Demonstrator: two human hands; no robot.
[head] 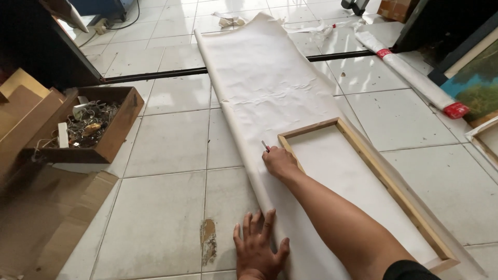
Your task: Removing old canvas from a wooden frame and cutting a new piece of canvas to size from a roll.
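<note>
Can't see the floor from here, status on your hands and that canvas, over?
Left hand flat, pinning the canvas sheet edge. Right hand closed on a small cutter beside the wooden frame. Nothing in the way.

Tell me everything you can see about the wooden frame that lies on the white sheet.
The wooden frame is a long, narrow rectangle of light, unpainted wood bars. It lies flat on the white canvas sheet spread over the tiled floor, running from the middle of the view toward the lower right. Through its open middle the sheet shows. The right hand, holding a small red-tipped tool, rests at its near left corner. The left hand presses the sheet's edge, apart from the frame.
</note>
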